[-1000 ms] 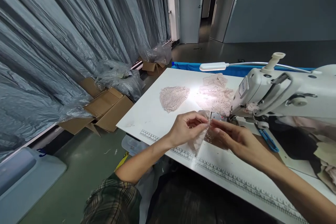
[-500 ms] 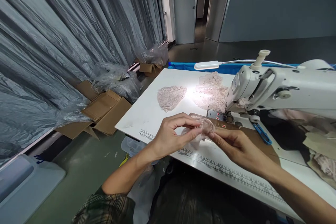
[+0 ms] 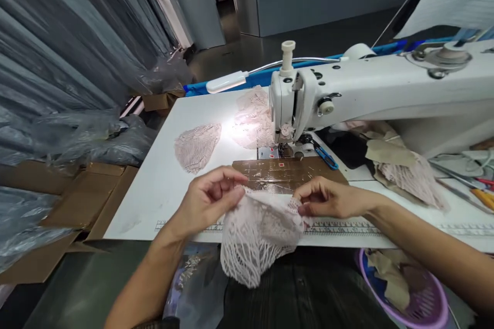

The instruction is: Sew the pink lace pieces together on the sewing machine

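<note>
Partly hidden: ruler [image 3: 345, 229], behind lace [image 3: 252, 239] held by left hand [image 3: 206, 200], right hand [image 3: 334, 198].

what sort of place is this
Most likely a sewing workshop: there's a long-armed white sewing machine, a flat white tabletop with a black ruler scale printed along its near edge, and pale pink openwork fabric held in front.

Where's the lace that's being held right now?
In the head view, the lace hangs low near the middle, between the left hand and right hand, over the near edge of the table.
</note>
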`<state>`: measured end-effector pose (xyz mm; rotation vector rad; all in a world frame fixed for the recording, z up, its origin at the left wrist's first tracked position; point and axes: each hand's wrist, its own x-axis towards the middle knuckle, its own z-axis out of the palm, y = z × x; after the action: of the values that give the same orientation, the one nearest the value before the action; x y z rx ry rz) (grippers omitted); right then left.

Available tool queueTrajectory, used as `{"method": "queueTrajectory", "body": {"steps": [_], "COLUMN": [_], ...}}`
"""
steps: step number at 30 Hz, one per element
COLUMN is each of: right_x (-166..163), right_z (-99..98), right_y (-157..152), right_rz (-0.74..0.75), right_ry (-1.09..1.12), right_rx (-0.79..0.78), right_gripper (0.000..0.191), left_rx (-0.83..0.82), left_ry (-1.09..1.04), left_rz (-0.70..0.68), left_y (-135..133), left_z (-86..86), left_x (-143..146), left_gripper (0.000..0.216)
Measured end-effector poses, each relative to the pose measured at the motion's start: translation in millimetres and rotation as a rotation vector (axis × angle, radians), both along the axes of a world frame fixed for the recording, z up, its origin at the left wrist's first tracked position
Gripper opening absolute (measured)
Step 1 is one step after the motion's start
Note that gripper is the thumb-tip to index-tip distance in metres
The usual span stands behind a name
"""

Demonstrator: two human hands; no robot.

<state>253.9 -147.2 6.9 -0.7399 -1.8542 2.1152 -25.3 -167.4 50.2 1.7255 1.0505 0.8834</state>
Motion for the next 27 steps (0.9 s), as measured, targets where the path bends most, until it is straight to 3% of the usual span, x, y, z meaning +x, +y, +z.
{"method": "queueTrajectory", "body": {"steps": [3,7,9,11,15,20,25,27], "right_x": [0.3,-7.1,-8.8,-8.0,-3.6,-1.8,-2.3,-2.3], "right_z": [-8.1,-19.3,-26.1,-33.1,-43.1,-45.1,-40.2,-39.1], "right_y": [19.5,44.0,49.3,49.9,46.4,45.9,43.9,42.1], "right_rz": [-0.189,-0.573,-0.630,-0.639,-0.662,-0.665,-0.639,-0.622], "right_ry": [-0.152,-0.666,-0.818,-0.819,-0.765,-0.742,-0.778,-0.777], "right_rx": [0.031,0.530,0.736,0.820,0.872,0.867,0.803,0.815], "right_gripper": [0.038,0.033,0.033,0.033,0.038,0.040,0.041,0.036], "left_rx": [0.070,0.479,0.628,0.652,0.679,0.745,0.880,0.889], "left_ry": [0.195,0.661,0.793,0.838,0.836,0.753,0.522,0.550], "left_rz": [-0.012,0.016,0.011,-0.065,-0.176,-0.230,-0.392,-0.468], "left_y": [41.1,88.6,103.7,115.1,137.6,152.9,125.8,110.7], "left_z": [-15.0,-38.2,-49.6,-60.2,-75.6,-81.2,-85.1,-84.6], "left_x": [2.2,10.9,19.3,28.9,41.0,33.5,29.0,30.2], "left_gripper": [0.023,0.021,0.025,0.029,0.033,0.031,0.032,0.042]}}
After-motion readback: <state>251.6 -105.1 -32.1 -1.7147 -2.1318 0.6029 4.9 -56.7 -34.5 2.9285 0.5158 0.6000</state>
